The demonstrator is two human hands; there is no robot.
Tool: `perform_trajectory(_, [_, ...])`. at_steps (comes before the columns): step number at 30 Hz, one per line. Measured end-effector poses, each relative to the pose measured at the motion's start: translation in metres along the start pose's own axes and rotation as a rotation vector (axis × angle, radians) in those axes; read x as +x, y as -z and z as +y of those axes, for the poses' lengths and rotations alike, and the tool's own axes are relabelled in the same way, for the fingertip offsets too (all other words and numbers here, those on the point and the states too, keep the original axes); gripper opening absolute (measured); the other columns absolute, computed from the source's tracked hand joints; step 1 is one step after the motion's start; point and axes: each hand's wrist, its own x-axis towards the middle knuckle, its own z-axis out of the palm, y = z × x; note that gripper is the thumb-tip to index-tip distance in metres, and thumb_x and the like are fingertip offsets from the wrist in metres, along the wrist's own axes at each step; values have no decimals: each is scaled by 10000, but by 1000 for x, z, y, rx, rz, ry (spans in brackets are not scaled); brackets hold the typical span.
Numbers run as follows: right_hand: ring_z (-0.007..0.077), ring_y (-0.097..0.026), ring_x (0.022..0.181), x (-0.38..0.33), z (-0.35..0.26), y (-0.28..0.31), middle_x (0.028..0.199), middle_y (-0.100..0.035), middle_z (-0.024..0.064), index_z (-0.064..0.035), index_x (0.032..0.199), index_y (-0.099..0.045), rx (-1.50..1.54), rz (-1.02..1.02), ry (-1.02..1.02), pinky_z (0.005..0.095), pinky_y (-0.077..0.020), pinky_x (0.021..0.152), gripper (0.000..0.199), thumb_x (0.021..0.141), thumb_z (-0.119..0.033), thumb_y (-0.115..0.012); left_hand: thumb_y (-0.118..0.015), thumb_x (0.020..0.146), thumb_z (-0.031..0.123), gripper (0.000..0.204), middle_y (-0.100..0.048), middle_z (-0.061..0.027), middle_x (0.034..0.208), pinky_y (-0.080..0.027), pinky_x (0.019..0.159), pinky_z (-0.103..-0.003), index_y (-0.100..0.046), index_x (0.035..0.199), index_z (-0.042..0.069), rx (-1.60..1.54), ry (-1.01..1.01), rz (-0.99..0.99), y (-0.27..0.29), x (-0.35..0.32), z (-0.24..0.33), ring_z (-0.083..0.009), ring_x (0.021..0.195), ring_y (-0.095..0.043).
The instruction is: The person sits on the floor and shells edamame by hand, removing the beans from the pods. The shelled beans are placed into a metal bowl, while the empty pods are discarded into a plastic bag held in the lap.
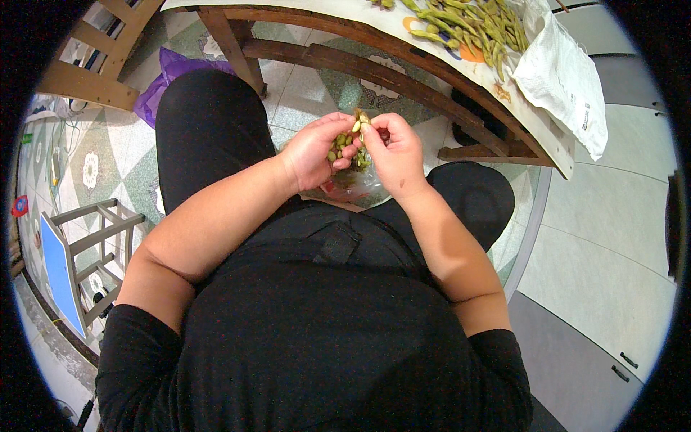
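Plainly, we have both hands on one pod [358, 124]: our left grip [324, 150] and right grip [396, 153] are closed, fingertips pinching it from either side. That two-sided pinch probably steadies the pod above the clear bag [353, 189], which seems placed just below to catch things. Green beans [332, 154] show under the left fingers; whether cupped or bagged, we cannot tell. Beyond the right grip, more pods [475, 29] lie on the tabletop [389, 21] beside a white sack [565, 79], its small dark print illegible.

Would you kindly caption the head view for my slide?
Left hand and right hand pinch a bean pod over a plastic bag, more pods beyond.
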Motion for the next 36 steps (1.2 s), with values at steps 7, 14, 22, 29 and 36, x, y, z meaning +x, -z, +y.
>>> perform_trajectory(7, [64, -494, 564, 3, 4, 2, 671, -524, -3, -37, 773, -508, 141, 15, -85, 206, -408, 504, 69, 785, -88, -553, -506, 807, 190, 121, -494, 7, 692, -287, 429, -185, -477, 861, 86, 125, -69, 23, 2, 3, 0, -64, 553, -418])
perform_trajectory(14, [56, -466, 527, 0, 0, 3, 700, -521, 15, -31, 852, -485, 318, -28, -142, 190, -402, 464, 53, 820, -71, -498, -572, 780, 141, 94, -518, 24, 712, -272, 439, -175, -506, 826, 93, 197, -59, 39, 8, 4, -6, -55, 542, -405])
perform_trajectory(22, [65, -472, 533, 2, -1, 0, 717, -526, 26, -16, 887, -475, 379, -55, -130, 193, -410, 474, 72, 832, -63, -473, -530, 795, 96, 45, -523, 8, 723, -284, 445, -177, -513, 834, 81, 10, -38, 12, 7, 4, -4, -62, 553, -410])
perform_trajectory(29, [61, -501, 572, 1, 4, -1, 715, -544, 27, -24, 921, -482, 248, -39, -125, 199, -422, 512, 120, 818, -81, -505, -517, 809, 144, 113, -523, 15, 730, -353, 492, -176, -507, 908, 90, -4, 43, 34, 7, 2, -2, -65, 604, -466])
perform_trajectory(36, [98, -555, 606, 0, -3, 1, 683, -568, 52, -29, 951, -496, -20, 6, -140, 234, -449, 543, 177, 789, -87, -535, -502, 820, 158, 112, -542, 7, 766, -387, 534, -182, -504, 913, 97, 94, 111, 39, 3, 2, -3, -82, 667, -515])
